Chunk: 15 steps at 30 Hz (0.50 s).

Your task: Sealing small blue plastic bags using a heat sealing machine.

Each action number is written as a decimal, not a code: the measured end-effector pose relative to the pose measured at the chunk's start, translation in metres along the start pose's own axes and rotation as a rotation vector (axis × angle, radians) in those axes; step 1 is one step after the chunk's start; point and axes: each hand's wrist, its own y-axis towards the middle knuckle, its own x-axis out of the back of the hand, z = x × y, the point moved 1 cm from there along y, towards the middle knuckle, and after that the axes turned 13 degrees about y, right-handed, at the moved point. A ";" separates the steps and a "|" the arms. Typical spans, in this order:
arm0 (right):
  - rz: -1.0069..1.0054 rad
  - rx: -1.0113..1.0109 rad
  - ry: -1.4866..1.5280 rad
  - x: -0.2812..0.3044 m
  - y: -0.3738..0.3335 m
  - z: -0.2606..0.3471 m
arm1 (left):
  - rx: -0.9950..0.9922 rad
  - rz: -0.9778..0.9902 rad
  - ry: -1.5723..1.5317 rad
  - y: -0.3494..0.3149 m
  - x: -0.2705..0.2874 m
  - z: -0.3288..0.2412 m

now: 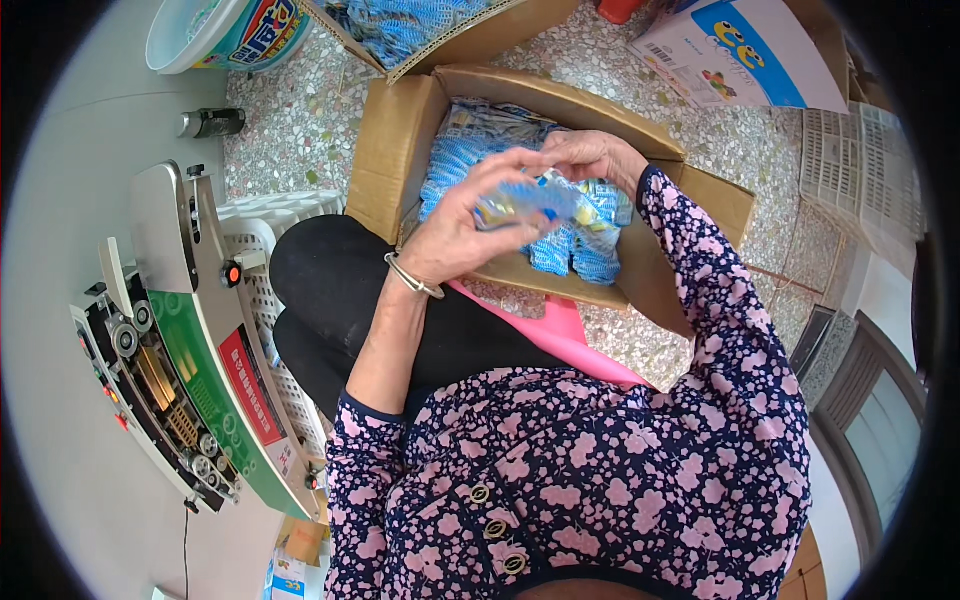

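1. Speckled stone floor [300,140] all over this place, with a plain pale wall [105,135] running down the left side.
2. Person in a navy top [600,450] with pink flowers, plus black pants [340,280], knees bent, working right up against a box.
3. Long machine [200,370] on the left: green and silver cover, red panel, little rollers and knobs showing along its outer side.
4. Open cardboard box [390,150] in front of the knees, flaps folded out, with a pile of blue packets [470,140] inside.
5. Another cardboard box [510,40] just beyond it, cut off by the top of the view, also loaded with blue stuff.
6. White and blue carton [690,60] over at upper right, near a white plastic crate [860,170].
7. Round tub [180,40] up in the left corner, and a pink plastic thing [570,325] mostly hidden by the legs.
8. Dark bottle [215,123] lying on its side by the wall.
9. Left hand [460,225], bangle [413,278] on the wrist: thumb and fingers wrapped around one packet. Right hand [595,155] is curled in close, fingertips partly covered, so can't tell if it's pinching anything.
10. That single blue packet [520,203] is up above the pile, kinda blurry.
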 end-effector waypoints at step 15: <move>0.278 0.198 0.411 -0.090 -0.028 0.001 | 0.242 -0.167 -0.006 -0.007 0.007 -0.004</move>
